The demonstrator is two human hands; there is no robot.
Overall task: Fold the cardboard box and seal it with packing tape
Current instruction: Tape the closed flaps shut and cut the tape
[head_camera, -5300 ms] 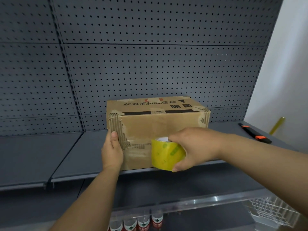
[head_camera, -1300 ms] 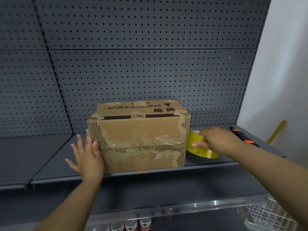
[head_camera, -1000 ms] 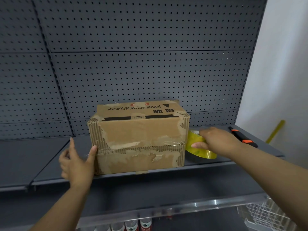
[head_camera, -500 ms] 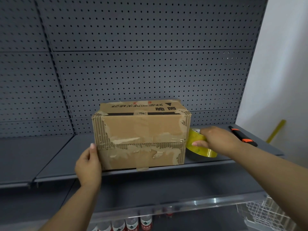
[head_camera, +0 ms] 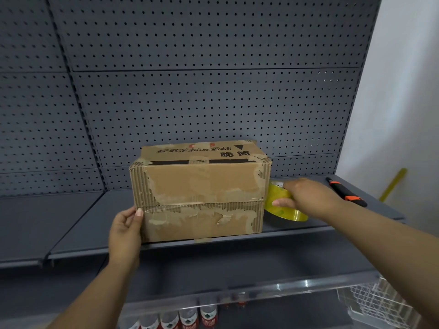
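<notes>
A dark grey perforated metal back panel (head_camera: 213, 103) is divided into sections by vertical uprights. A flat grey metal shelf (head_camera: 71, 222) is mounted along its foot. A plain white wall (head_camera: 403, 91) is seen at the right. Lower down, a second shelf edged with a clear plastic strip (head_camera: 261, 289) is fitted, and a white wire basket (head_camera: 380, 307) is seen at the lower right. Soft, even light is cast throughout.

Grey pegboard shelf (head_camera: 71, 222) — orange-black knife (head_camera: 345, 194) at right, bottles (head_camera: 187, 317) and wire basket (head_camera: 377, 305) below.
</notes>
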